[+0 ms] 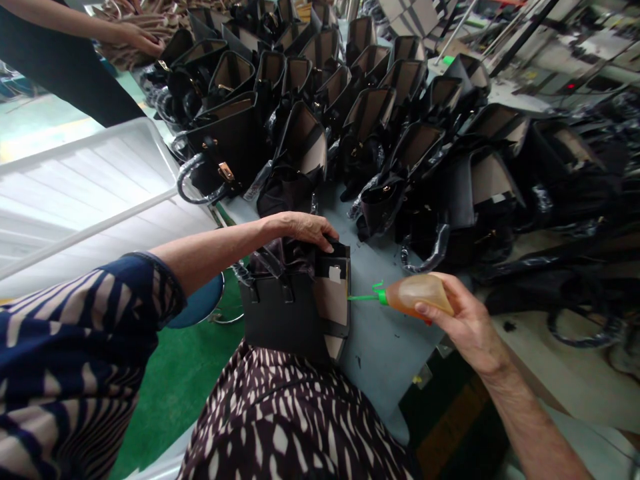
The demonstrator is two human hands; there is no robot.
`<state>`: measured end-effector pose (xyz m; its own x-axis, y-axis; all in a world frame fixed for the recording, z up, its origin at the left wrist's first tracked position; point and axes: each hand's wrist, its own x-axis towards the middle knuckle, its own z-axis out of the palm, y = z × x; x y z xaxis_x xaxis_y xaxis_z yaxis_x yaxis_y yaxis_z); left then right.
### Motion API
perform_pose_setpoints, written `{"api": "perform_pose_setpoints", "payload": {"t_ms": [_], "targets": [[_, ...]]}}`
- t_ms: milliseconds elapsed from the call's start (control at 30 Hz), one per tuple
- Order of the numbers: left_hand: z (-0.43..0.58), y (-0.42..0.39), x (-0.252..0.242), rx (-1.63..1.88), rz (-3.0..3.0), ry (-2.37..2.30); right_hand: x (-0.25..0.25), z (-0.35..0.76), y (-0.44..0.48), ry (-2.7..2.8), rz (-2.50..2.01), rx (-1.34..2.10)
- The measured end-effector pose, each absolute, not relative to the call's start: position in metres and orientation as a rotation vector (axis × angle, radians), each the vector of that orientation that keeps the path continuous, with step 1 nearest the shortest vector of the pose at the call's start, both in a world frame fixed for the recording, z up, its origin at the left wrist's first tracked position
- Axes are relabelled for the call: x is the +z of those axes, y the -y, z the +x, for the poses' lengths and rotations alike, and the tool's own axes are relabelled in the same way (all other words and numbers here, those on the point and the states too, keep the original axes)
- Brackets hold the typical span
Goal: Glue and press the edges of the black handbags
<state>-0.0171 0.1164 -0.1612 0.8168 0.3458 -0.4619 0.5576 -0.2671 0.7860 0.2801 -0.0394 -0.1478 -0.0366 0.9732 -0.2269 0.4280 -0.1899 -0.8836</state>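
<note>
The squeeze bottle (417,293) lies nearly level over the tabletop (373,360), its long axis running left to right, green nozzle (364,298) pointing left. The right hand's (467,327) fingers wrap its wide right end, thumb on the near side. The nozzle tip is at the right edge of a black bag (283,313) whose opening faces right; contact cannot be told. The left hand's (307,230) fingers bend over the bag's far edge; whether they pinch cannot be told. Inside, any writing on a pale tag (335,274) is unreadable.
</note>
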Motion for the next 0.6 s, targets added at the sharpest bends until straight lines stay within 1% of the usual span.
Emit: {"api": "perform_pose_setpoints", "payload": {"t_ms": [600], "targets": [[-0.017, -0.116, -0.16, -0.238, 1.89, -0.664, -0.152, 0.281, 0.052, 1.488, -1.698, 1.263]]}}
